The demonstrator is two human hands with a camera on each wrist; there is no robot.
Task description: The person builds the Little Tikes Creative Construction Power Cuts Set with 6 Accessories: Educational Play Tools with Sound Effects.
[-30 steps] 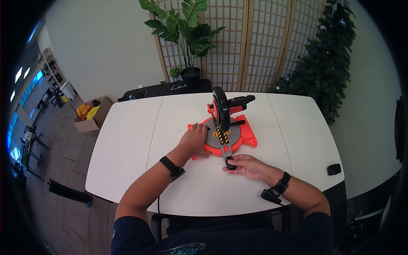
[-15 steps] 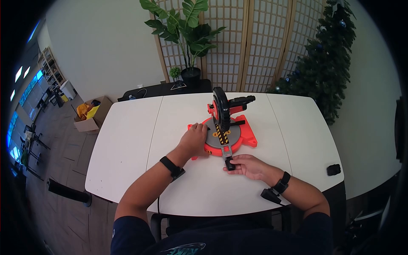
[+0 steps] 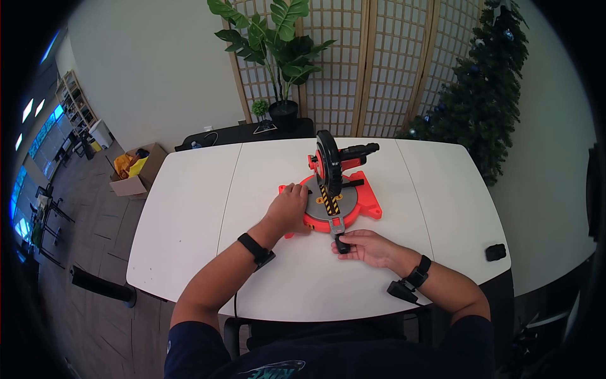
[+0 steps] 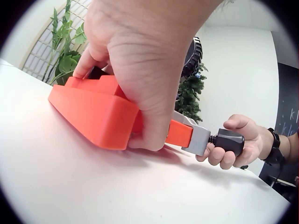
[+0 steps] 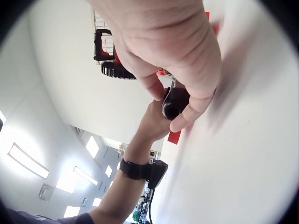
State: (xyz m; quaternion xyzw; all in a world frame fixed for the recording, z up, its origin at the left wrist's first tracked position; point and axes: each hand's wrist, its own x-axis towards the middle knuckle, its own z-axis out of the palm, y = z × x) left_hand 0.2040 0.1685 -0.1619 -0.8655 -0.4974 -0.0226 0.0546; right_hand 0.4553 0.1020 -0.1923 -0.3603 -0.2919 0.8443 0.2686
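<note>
A small orange-red miter saw [image 3: 369, 205] with a grey round turntable [image 3: 312, 205] and a black blade guard [image 3: 327, 155] stands on the white table. My left hand [image 3: 290, 207] grips the left side of its base, thumb at the front and fingers over the top. At the end of the grey front arm [image 4: 198, 142] is a black knob [image 4: 229, 142], its screw thread partly exposed in the left wrist view. My right hand [image 3: 372, 249] pinches this knob between thumb and fingers. In the right wrist view the knob's rounded end [image 5: 173, 110] faces the camera.
A small black object [image 3: 496, 252] lies near the table's right edge. Beyond the white table [image 3: 189, 240] stand a potted plant [image 3: 284, 112], a folding screen [image 3: 391, 63] and a decorated tree [image 3: 473, 95]. An open cardboard box [image 3: 140, 179] sits on the floor at left.
The black knob shows a different face and has turned slightly in my right fingers, which have shifted a little. My left hand and the saw stay in place.
</note>
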